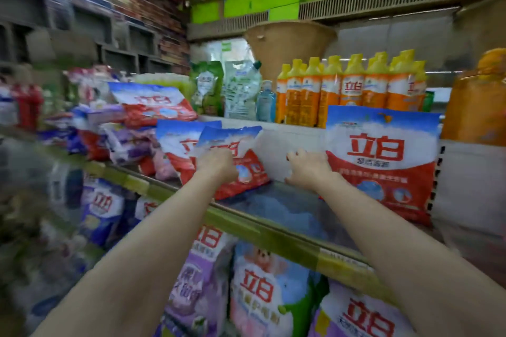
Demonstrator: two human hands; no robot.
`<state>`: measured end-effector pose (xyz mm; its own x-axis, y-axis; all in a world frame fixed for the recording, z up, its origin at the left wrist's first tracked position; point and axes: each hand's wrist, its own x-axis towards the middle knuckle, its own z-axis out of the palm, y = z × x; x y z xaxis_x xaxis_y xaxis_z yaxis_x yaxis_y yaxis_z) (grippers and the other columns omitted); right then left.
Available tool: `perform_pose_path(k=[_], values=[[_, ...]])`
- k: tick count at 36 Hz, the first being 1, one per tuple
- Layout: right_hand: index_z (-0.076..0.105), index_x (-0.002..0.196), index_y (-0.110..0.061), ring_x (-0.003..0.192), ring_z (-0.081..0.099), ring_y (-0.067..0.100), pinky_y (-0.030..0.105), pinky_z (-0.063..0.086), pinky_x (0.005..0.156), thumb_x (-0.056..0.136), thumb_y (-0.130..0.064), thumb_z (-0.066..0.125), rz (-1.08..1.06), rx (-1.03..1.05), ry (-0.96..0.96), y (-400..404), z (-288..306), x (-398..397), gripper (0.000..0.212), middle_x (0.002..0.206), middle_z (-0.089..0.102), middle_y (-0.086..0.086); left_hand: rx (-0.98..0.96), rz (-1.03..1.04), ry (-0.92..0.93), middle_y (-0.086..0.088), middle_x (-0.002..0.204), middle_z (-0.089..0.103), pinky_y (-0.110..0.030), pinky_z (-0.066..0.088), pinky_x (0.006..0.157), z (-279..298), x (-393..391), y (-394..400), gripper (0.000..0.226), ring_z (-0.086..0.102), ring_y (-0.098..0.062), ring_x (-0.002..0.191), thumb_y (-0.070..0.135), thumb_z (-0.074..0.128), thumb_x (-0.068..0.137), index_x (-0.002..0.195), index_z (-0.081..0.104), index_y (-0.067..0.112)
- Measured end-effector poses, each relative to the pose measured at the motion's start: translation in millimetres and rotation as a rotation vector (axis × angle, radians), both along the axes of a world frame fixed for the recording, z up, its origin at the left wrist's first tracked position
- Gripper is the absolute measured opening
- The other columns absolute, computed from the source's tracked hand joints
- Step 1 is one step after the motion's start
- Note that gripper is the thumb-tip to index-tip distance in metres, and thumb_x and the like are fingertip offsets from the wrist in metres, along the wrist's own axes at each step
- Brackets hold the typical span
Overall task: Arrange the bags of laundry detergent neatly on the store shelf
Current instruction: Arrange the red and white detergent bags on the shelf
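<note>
On the store shelf (290,208), I see the big upright detergent bag (383,161) at the right end. My right hand (308,167) grips its left edge; left of it, my left hand (217,165) clutches a tilted smaller bag (232,156) (blurred). Orange bottles (353,87) stand behind the big bag.

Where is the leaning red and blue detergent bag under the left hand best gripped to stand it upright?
Probably by its top blue edge, from the front and above. The leaning bag tilts left against its neighbour, so its upper edge stands free, while the left hand covers its middle.
</note>
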<state>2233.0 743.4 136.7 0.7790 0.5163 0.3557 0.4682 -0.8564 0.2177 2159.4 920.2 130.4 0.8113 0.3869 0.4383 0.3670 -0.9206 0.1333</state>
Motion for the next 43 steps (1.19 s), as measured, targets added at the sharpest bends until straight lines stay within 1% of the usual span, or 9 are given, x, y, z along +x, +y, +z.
perform_pose_path(k=[3,9,20,23,28,33,37,40,43], values=[[0.038,0.136,-0.013,0.130,0.040,0.032,0.048,0.036,0.103,0.091,-0.038,0.053,0.068,0.034,0.028,26.3,-1.8,-8.6,0.054,0.140,0.040,0.012,-0.038,0.084,0.021,-0.015,0.127,0.057,-0.036,0.045,0.095,-0.8,-21.0,20.3,0.047,0.054,-0.031,0.119,0.037,0.059,0.085,0.123,0.054,0.010],[0.039,0.134,-0.014,0.132,0.037,0.028,0.046,0.032,0.106,0.090,-0.033,0.052,0.148,0.060,0.047,62.1,0.0,-18.5,0.049,0.138,0.040,0.011,-0.088,0.210,-0.004,-0.013,0.124,0.060,-0.034,0.045,0.091,-5.8,-44.8,49.6,0.040,0.056,-0.031,0.116,0.036,0.053,0.088,0.120,0.058,0.013],[0.036,0.136,-0.014,0.129,0.038,0.028,0.045,0.034,0.102,0.091,-0.034,0.054,0.151,0.018,0.036,75.9,-0.3,-20.5,0.052,0.137,0.041,0.011,-0.336,0.188,-0.013,-0.015,0.120,0.057,-0.043,0.049,0.094,-11.1,-26.7,68.5,0.052,0.054,-0.034,0.111,0.052,0.052,0.086,0.116,0.057,0.010],[0.035,0.139,-0.017,0.129,0.039,0.028,0.047,0.033,0.104,0.090,-0.038,0.054,0.120,0.036,0.044,74.8,-1.5,-15.4,0.056,0.136,0.042,0.010,-0.444,0.177,-0.070,-0.015,0.121,0.058,-0.042,0.048,0.095,-10.4,-13.4,73.3,0.052,0.055,-0.034,0.112,0.050,0.052,0.086,0.118,0.057,0.009],[0.040,0.134,-0.016,0.131,0.037,0.028,0.050,0.032,0.106,0.092,-0.038,0.051,0.051,0.068,0.087,70.0,-0.9,-7.3,0.049,0.136,0.041,0.011,-0.635,0.128,-0.193,-0.019,0.132,0.053,-0.038,0.043,0.099,-1.1,0.7,75.8,0.052,0.050,-0.035,0.122,0.035,0.054,0.091,0.130,0.045,0.002],[0.041,0.134,-0.017,0.132,0.037,0.028,0.050,0.032,0.108,0.092,-0.037,0.050,-0.035,0.082,0.119,61.5,-5.3,-2.7,0.048,0.139,0.041,0.010,-0.609,0.037,-0.310,-0.024,0.124,0.058,-0.039,0.044,0.092,1.9,14.5,68.4,0.035,0.053,-0.039,0.116,0.021,0.045,0.096,0.117,0.058,-0.003],[0.040,0.137,-0.016,0.133,0.036,0.029,0.049,0.032,0.107,0.094,-0.034,0.046,-0.085,0.110,0.145,58.4,-7.3,-0.9,0.047,0.140,0.039,0.011,-0.712,-0.055,-0.496,-0.026,0.123,0.058,-0.038,0.040,0.091,8.7,16.5,55.8,0.038,0.052,-0.038,0.116,0.022,0.038,0.101,0.115,0.059,-0.006],[0.037,0.140,-0.012,0.133,0.036,0.031,0.048,0.033,0.109,0.095,-0.041,0.047,-0.119,0.266,0.200,54.1,-6.1,5.8,0.055,0.143,0.038,0.014,-0.829,-0.169,-0.634,-0.024,0.117,0.061,-0.036,0.039,0.088,17.3,19.1,43.6,0.034,0.054,-0.036,0.112,0.023,0.042,0.099,0.107,0.062,-0.003],[0.029,0.144,-0.005,0.133,0.038,0.035,0.044,0.034,0.108,0.095,-0.052,0.041,-0.154,0.442,0.203,45.6,-1.0,7.8,0.069,0.147,0.036,0.019,-0.934,-0.256,-0.690,-0.024,0.113,0.062,-0.038,0.040,0.090,26.6,23.2,33.4,0.034,0.055,-0.036,0.109,0.024,0.046,0.097,0.101,0.062,-0.005]])
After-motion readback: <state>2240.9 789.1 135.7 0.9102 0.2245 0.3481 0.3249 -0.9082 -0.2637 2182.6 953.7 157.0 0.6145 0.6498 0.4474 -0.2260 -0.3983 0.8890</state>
